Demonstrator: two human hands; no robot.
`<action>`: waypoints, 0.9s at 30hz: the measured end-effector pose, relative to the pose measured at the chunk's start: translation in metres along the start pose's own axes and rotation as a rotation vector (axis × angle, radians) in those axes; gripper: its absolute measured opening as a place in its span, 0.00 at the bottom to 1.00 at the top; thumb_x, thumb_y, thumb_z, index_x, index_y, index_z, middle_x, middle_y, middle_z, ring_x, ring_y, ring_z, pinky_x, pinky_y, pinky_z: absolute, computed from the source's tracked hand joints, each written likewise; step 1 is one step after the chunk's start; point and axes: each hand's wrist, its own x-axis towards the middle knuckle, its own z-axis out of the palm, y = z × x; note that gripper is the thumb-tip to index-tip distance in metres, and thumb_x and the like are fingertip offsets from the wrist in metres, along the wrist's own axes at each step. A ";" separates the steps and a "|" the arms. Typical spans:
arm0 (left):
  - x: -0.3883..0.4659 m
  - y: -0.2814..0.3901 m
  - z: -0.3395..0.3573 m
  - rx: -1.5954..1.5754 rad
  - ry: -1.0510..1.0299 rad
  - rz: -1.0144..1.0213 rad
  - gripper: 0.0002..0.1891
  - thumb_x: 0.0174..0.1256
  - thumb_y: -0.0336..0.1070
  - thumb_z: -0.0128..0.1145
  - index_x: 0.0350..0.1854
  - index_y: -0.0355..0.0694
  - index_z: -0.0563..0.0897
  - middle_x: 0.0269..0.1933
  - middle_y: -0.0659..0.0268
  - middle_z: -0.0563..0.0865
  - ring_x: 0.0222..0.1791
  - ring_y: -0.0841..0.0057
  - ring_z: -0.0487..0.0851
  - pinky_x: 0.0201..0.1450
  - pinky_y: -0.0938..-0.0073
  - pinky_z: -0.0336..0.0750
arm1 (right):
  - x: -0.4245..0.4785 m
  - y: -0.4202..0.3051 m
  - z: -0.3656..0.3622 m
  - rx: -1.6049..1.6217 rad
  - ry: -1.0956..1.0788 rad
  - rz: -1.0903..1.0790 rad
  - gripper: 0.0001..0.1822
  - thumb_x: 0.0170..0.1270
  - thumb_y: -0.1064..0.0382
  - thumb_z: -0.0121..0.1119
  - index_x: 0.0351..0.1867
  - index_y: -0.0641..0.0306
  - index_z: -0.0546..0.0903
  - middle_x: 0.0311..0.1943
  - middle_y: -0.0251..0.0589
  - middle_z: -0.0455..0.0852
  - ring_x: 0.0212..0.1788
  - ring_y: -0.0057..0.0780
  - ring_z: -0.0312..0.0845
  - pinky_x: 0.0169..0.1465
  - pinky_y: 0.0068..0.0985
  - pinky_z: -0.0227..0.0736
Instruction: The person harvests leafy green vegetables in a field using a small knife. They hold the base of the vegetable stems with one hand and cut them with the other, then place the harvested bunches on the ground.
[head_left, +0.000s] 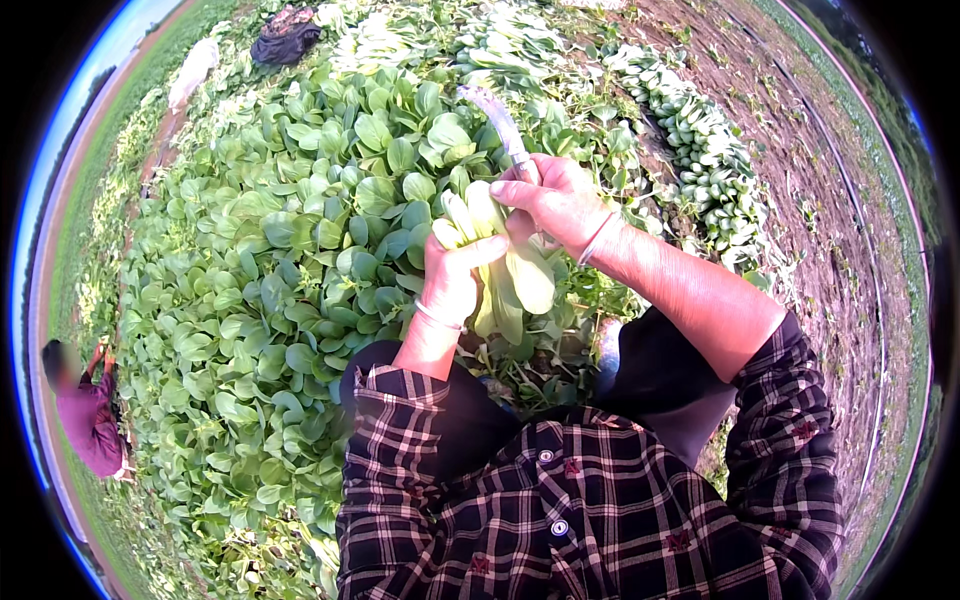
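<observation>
My left hand is closed around a bok choy head, its thumb across the stalks. The pale stalk bases point up and away from me, and the leaves hang down towards my body. My right hand grips the handle of a curved knife against its palm; the blade points up and away. The right thumb and fingers also touch the bok choy at its right side. Standing bok choy plants grow just beyond and left of my hands.
Cut bok choy lies in a long row at the right and in piles ahead. A black bag and a white sack lie at the far left. A co-worker crouches at the left edge. Bare soil with a thin hose stretches along the right.
</observation>
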 end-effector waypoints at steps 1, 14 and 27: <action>0.002 -0.001 0.000 -0.028 -0.018 -0.003 0.18 0.53 0.26 0.62 0.49 0.33 0.81 0.41 0.65 0.86 0.41 0.74 0.84 0.49 0.73 0.78 | -0.001 0.002 0.000 -0.054 -0.008 0.028 0.11 0.64 0.60 0.65 0.39 0.66 0.81 0.24 0.31 0.81 0.22 0.16 0.75 0.22 0.18 0.69; 0.008 -0.022 -0.021 0.106 0.026 -0.048 0.23 0.53 0.22 0.60 0.55 0.31 0.77 0.44 0.62 0.85 0.42 0.71 0.84 0.48 0.71 0.80 | 0.001 0.041 0.012 0.223 0.064 0.289 0.07 0.63 0.63 0.63 0.36 0.65 0.80 0.24 0.34 0.80 0.23 0.19 0.74 0.22 0.23 0.70; 0.019 -0.028 -0.014 0.071 0.131 -0.154 0.18 0.52 0.21 0.61 0.48 0.29 0.80 0.38 0.57 0.86 0.35 0.69 0.86 0.40 0.72 0.83 | 0.030 0.061 -0.021 0.210 -0.228 0.141 0.06 0.64 0.66 0.64 0.36 0.64 0.79 0.26 0.32 0.82 0.25 0.17 0.78 0.29 0.19 0.74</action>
